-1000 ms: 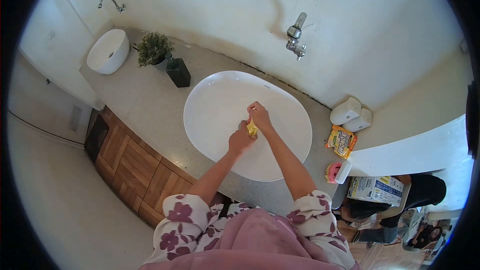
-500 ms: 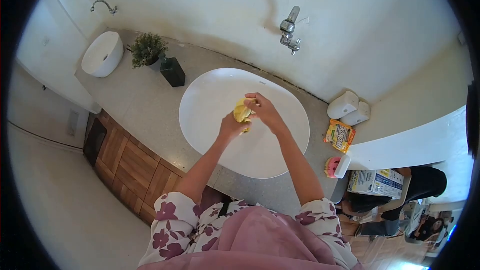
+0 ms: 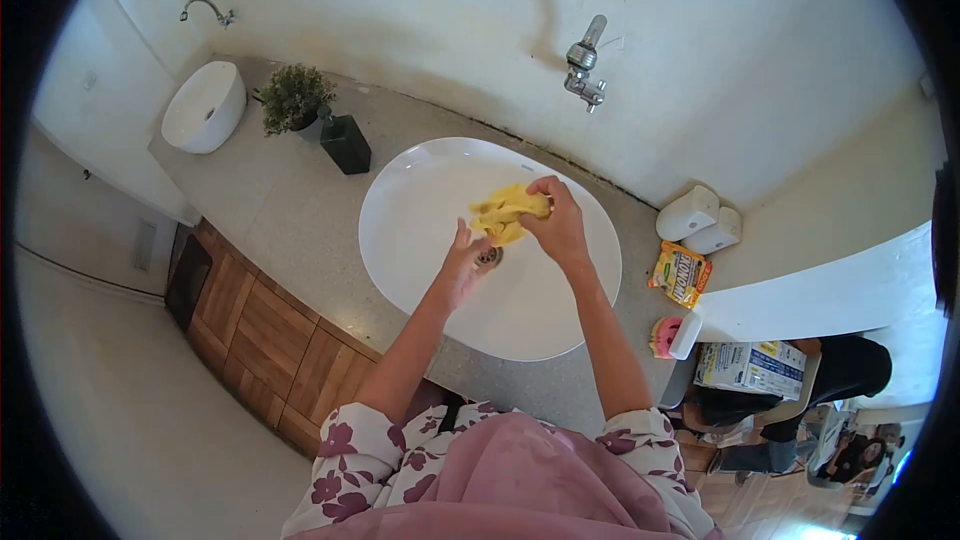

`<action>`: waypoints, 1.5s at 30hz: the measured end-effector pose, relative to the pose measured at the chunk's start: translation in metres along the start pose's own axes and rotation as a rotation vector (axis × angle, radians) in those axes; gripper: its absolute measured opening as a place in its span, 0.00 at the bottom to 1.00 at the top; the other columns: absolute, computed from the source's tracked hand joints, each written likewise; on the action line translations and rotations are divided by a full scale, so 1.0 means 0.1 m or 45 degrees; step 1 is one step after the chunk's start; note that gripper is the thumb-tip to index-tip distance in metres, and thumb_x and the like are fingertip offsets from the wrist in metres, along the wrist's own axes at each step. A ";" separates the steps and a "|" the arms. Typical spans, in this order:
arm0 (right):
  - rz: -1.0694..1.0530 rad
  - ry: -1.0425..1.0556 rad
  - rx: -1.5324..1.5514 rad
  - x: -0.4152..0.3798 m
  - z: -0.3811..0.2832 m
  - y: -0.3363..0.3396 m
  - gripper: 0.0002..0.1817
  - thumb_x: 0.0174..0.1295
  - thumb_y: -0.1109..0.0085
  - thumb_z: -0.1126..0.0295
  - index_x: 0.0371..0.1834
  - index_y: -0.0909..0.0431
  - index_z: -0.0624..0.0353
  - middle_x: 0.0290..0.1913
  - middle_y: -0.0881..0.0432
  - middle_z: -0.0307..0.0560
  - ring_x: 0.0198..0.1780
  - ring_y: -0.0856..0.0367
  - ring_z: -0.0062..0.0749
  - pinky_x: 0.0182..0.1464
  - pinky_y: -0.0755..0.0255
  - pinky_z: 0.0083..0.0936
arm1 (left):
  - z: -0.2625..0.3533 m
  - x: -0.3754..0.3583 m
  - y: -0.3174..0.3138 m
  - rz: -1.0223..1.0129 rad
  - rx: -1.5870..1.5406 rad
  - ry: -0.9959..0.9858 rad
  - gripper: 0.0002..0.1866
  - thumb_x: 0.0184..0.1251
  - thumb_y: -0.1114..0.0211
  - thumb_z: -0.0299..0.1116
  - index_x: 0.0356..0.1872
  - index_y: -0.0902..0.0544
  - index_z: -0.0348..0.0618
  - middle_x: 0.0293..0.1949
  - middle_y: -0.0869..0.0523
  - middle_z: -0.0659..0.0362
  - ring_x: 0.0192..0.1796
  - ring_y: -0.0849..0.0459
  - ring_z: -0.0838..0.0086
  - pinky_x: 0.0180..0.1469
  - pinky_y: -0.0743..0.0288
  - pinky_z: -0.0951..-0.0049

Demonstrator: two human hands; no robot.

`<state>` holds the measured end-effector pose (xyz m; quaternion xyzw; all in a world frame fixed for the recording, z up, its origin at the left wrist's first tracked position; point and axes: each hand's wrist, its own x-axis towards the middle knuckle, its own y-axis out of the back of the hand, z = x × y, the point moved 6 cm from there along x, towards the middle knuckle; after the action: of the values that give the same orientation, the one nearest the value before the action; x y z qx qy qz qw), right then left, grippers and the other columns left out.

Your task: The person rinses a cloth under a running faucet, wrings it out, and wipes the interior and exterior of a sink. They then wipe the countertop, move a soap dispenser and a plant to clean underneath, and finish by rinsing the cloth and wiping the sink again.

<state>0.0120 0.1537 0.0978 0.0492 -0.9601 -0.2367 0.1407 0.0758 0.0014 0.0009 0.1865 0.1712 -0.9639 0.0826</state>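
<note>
A crumpled yellow cloth [image 3: 507, 212] hangs over the white oval sink [image 3: 400, 270], gripped at its right end by my right hand [image 3: 558, 227]. Just below the cloth's lower left edge is my left hand [image 3: 466, 261], palm turned up and fingers spread, its fingertips right at the cloth. Between the hands, the metal drain [image 3: 489, 257] shows at the bottom of the sink. On the wall beyond the sink is a chrome tap [image 3: 583, 65].
On the counter left of the sink stand a dark green bottle [image 3: 346, 145], a potted plant [image 3: 297, 100] and a smaller basin [image 3: 205, 108]. To the right are white rolls [image 3: 688, 213], an orange packet [image 3: 680, 273], a pink sponge [image 3: 664, 337] and a box [image 3: 750, 368].
The bunched cloth has loosened and spread out. My left hand has let go of it and opened, moving slightly down, while my right hand has shifted right with the cloth.
</note>
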 end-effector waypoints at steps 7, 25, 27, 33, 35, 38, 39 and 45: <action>-0.195 0.179 0.141 -0.68 -0.19 -0.21 0.12 0.51 0.36 0.76 0.38 0.26 0.58 0.43 0.21 0.52 0.48 0.23 0.47 0.52 0.29 0.33 | 0.05 -0.15 -0.38 -0.381 -0.844 0.250 0.25 0.64 0.38 0.46 0.55 0.30 0.39 0.45 0.21 0.55 0.45 0.20 0.69 0.55 0.24 0.63; -0.521 -0.449 1.297 0.07 -0.17 -0.45 0.13 0.58 0.41 0.62 0.30 0.31 0.59 0.32 0.23 0.46 0.28 0.24 0.27 0.31 0.26 0.25 | 0.38 -0.71 -0.79 -0.636 -1.049 0.373 0.21 0.61 0.40 0.41 0.51 0.28 0.40 0.30 0.23 0.58 0.28 0.24 0.72 0.34 0.26 0.74; -0.539 -0.513 1.026 0.22 -0.17 -0.44 0.11 0.56 0.41 0.65 0.23 0.31 0.57 0.27 0.25 0.42 0.26 0.25 0.26 0.30 0.28 0.25 | 0.45 -0.55 -0.63 -0.606 -0.685 0.470 0.17 0.61 0.39 0.39 0.47 0.28 0.42 0.27 0.25 0.61 0.24 0.28 0.76 0.26 0.32 0.78; -0.183 -0.372 0.159 0.48 0.34 -0.76 0.14 0.50 0.44 0.66 0.14 0.29 0.65 0.17 0.27 0.50 0.23 0.24 0.36 0.31 0.30 0.35 | 0.30 0.09 -0.28 -0.375 0.488 0.268 0.12 0.63 0.42 0.40 0.35 0.23 0.40 0.21 0.21 0.55 0.22 0.22 0.71 0.26 0.29 0.72; -0.123 -0.367 0.040 0.43 0.39 -0.87 0.14 0.49 0.45 0.66 0.16 0.27 0.67 0.21 0.24 0.55 0.24 0.23 0.43 0.33 0.29 0.38 | 0.37 0.17 -0.21 -0.194 1.477 -0.171 0.17 0.63 0.44 0.44 0.31 0.21 0.37 0.25 0.16 0.48 0.30 0.16 0.60 0.32 0.24 0.61; -0.060 -0.251 -0.221 0.34 0.49 -0.99 0.14 0.50 0.47 0.66 0.20 0.23 0.69 0.29 0.20 0.62 0.29 0.21 0.54 0.37 0.27 0.43 | 0.29 0.13 -0.14 -0.130 1.712 -0.081 0.21 0.62 0.45 0.46 0.36 0.22 0.32 0.32 0.15 0.48 0.36 0.15 0.55 0.39 0.22 0.56; -0.068 -0.149 -0.356 0.31 0.48 -1.03 0.14 0.50 0.49 0.67 0.22 0.21 0.69 0.32 0.19 0.64 0.32 0.20 0.58 0.40 0.26 0.45 | 0.25 0.10 -0.14 -0.133 1.717 -0.080 0.21 0.62 0.45 0.46 0.36 0.22 0.32 0.32 0.15 0.48 0.36 0.15 0.55 0.39 0.22 0.56; -0.208 -0.362 -0.441 0.19 0.79 -1.15 0.14 0.51 0.49 0.68 0.28 0.19 0.69 0.36 0.19 0.67 0.42 0.19 0.58 0.48 0.25 0.44 | 0.07 0.08 -0.13 -0.032 1.899 -0.219 0.22 0.62 0.43 0.48 0.38 0.23 0.35 0.31 0.15 0.49 0.36 0.15 0.54 0.39 0.22 0.56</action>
<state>-0.0261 0.0838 -0.0188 0.0680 -0.9081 -0.4131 -0.0092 0.0634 0.0102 0.0076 0.1151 -0.5322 -0.8363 -0.0637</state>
